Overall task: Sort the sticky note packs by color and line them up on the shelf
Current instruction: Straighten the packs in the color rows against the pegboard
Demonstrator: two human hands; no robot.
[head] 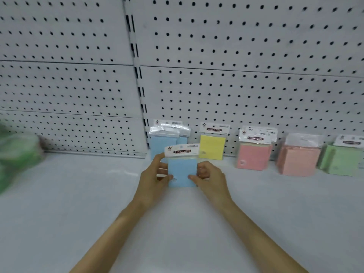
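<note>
A blue sticky note pack [182, 170] with a white "STICKY NOTE" header stands upright in the middle of the white shelf [78, 194]. My left hand [155, 178] grips its left edge and my right hand [208, 178] grips its right edge. Behind it, against the pegboard, lean more blue packs [158, 143]. To the right stand a yellow pack [211, 146], a pink pack [253, 156], a salmon-pink stack [299, 160] and a green pack [340, 160].
A white pegboard back wall [236, 56] rises behind the shelf, split by a slotted upright [137, 75]. A blurred green bundle [17, 154] lies at the far left edge of the shelf.
</note>
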